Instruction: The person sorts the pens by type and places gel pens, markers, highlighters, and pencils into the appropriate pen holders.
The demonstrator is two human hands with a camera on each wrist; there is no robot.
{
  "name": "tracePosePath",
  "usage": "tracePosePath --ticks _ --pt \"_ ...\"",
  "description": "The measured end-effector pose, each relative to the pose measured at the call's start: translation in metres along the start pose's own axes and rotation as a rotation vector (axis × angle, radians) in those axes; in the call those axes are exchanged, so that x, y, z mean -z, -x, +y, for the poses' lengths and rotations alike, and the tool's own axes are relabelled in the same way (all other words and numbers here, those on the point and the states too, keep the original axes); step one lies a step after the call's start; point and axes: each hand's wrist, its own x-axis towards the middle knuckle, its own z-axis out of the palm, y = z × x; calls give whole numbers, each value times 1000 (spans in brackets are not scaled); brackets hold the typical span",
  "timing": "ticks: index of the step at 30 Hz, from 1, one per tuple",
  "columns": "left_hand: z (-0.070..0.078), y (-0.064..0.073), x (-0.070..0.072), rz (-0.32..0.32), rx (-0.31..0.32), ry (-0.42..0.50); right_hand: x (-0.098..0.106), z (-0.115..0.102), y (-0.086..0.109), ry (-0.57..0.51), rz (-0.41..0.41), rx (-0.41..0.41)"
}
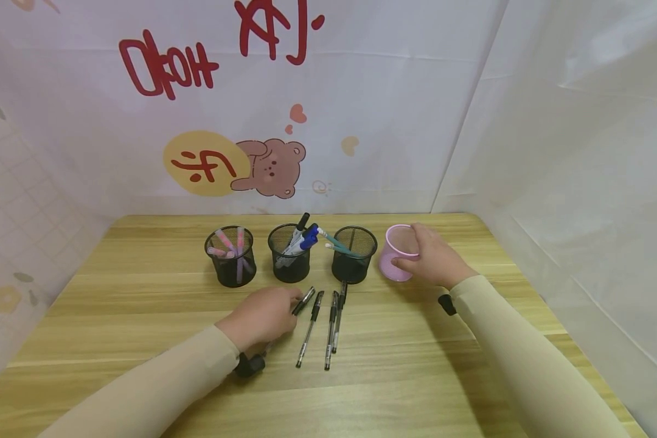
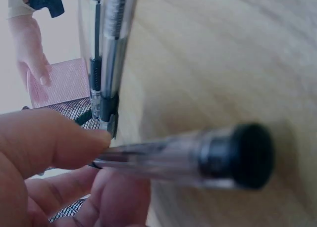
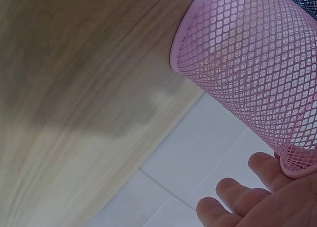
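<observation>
My left hand (image 1: 265, 313) pinches a clear gel pen (image 2: 173, 160) between thumb and fingers, low over the table. Its black end points toward the camera in the left wrist view. Just to the right lie several similar gel pens, among them one gel pen (image 1: 309, 331) nearest the hand. My right hand (image 1: 438, 258) holds the pink mesh pen cup (image 1: 392, 271) by its right side, thumb at the front and fingers near the rim. The pink cup (image 3: 247, 64) stands upright, and three fingertips show beside its rim in the right wrist view.
Left of the pink cup stand three black mesh cups in a row: one cup (image 1: 352, 267) with green pencil-like sticks, one cup (image 1: 291, 267) with markers, one cup (image 1: 231, 271) with pink-capped pens. Behind the wooden table (image 1: 394, 377) hangs a printed white curtain (image 1: 383, 97).
</observation>
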Motion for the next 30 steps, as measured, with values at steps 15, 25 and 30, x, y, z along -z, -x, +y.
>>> tracePosePath --ticks 15,25,30 --pt "4 1 9 68 -18 245 -1 2 -1 1 9 10" --pt "11 0 13 112 -48 376 0 1 1 -7 -1 3" --pt "15 -1 15 140 -57 427 1 -1 2 -14 -7 -3"
